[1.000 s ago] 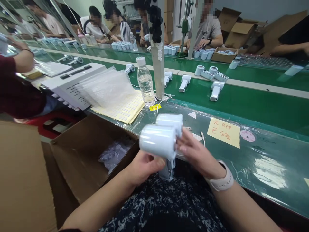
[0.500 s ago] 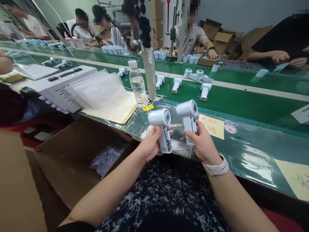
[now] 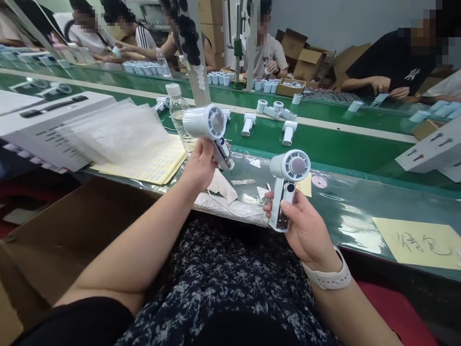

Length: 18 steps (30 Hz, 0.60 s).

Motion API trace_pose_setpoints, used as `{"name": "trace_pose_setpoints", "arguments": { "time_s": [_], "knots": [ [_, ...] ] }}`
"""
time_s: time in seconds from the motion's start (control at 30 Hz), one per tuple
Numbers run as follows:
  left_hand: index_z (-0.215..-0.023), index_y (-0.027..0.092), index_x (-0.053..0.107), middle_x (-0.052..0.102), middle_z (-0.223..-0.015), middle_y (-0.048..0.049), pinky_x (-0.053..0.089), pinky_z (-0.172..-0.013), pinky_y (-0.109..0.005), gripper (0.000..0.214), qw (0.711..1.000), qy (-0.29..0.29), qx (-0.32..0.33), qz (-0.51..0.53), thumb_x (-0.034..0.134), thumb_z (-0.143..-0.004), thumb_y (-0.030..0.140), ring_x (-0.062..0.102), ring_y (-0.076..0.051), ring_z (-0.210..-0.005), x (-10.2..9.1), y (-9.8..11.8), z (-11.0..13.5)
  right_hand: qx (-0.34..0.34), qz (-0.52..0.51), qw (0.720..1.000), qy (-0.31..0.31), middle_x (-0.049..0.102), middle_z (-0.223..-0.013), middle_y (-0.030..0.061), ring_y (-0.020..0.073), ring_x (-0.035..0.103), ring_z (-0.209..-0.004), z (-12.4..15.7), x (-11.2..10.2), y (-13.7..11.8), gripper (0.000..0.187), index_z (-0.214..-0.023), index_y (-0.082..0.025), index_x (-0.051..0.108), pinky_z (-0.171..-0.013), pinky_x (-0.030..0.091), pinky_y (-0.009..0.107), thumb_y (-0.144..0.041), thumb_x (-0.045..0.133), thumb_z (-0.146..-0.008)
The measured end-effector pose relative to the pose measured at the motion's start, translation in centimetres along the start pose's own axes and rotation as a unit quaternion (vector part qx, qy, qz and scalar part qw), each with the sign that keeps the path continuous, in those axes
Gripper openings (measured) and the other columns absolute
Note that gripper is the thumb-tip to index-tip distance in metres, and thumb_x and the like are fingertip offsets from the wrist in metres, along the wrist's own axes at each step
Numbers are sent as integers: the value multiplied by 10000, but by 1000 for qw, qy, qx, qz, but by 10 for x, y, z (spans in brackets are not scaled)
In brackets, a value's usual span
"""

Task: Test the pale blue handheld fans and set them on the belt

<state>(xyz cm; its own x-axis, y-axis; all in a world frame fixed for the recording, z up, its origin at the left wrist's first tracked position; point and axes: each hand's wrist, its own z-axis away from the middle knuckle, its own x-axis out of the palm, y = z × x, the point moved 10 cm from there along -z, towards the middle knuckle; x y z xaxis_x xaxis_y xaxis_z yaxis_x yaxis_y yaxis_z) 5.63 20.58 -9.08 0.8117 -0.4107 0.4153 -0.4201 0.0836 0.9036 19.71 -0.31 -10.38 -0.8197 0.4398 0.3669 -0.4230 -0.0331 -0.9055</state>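
Note:
My left hand (image 3: 200,166) is closed round the handle of a white handheld fan (image 3: 207,125), raised over the bench edge beside the water bottle (image 3: 177,115). My right hand (image 3: 302,226) grips the handle of a second white handheld fan (image 3: 288,180), held upright with its round grille facing me and my thumb on its front. The two fans are apart, the left one higher and further out.
A green conveyor belt (image 3: 342,144) carries several more white fans (image 3: 286,130). Sticker sheets (image 3: 158,163), bubble bags (image 3: 111,132) and white boxes (image 3: 46,120) lie at left. A yellow note (image 3: 418,242) lies at right. A cardboard box (image 3: 65,230) stands by my left knee. Other people work across the belt.
My left hand has lifted its fan up and away toward the bottle. My right hand has moved its fan slightly right and lower. The view has shifted to the right.

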Motion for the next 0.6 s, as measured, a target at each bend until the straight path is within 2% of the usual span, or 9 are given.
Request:
{"name": "trace_pose_setpoints", "arguments": {
  "time_s": [0.07,0.13,0.2,0.27,0.37,0.47,0.6],
  "knots": [
    [-985,201,617,653,-871,-58,525,-729,-350,402,993,-30,-118,1,586,-880,587,621,-196,-782,5,-12,24,-13,-11,1000,-17,660,-1036,41,181,638,-817,4,4,-2,363,-1085,-271,557,-705,584,346,-359,751,-792],
    [-993,171,614,623,-794,-53,522,-633,-326,430,966,-34,-254,17,531,-914,585,583,-166,-662,4,-30,61,-16,-9,999,-48,650,-1005,30,170,636,-793,6,11,-1,384,-1103,-276,569,-701,589,335,-361,770,-788],
    [-1063,172,604,600,-776,-33,509,-601,-293,404,944,-51,-319,66,637,-871,526,557,-143,-630,10,-38,97,-9,10,998,-67,644,-1014,32,160,634,-794,6,15,6,366,-1113,-272,590,-708,586,313,-362,766,-805],
    [-1101,186,591,595,-813,-17,509,-629,-275,454,940,-80,-308,119,800,-739,363,564,-134,-674,22,-34,121,1,29,997,-76,643,-1028,36,159,631,-805,4,17,14,335,-1121,-271,606,-720,584,305,-365,743,-831],
    [-1087,202,584,591,-856,0,499,-656,-260,519,956,-76,-242,150,823,-628,152,565,-123,-719,32,-26,140,10,18,995,-97,642,-1059,44,172,633,-839,3,22,26,308,-1141,-275,618,-755,587,322,-365,704,-859],
    [-1108,204,575,580,-867,3,482,-633,-253,511,963,-54,-210,158,787,-647,142,552,-114,-711,37,-26,148,8,4,993,-115,634,-1104,38,176,636,-894,6,24,33,370,-1202,-298,602,-808,583,326,-333,715,-851],
    [-1120,193,563,566,-896,-3,474,-602,-255,496,966,-80,-204,137,782,-675,194,556,-112,-693,47,-26,148,16,-18,990,-141,636,-1116,39,179,647,-905,16,24,40,347,-1208,-308,606,-795,591,329,-339,696,-875]
  ]
}}
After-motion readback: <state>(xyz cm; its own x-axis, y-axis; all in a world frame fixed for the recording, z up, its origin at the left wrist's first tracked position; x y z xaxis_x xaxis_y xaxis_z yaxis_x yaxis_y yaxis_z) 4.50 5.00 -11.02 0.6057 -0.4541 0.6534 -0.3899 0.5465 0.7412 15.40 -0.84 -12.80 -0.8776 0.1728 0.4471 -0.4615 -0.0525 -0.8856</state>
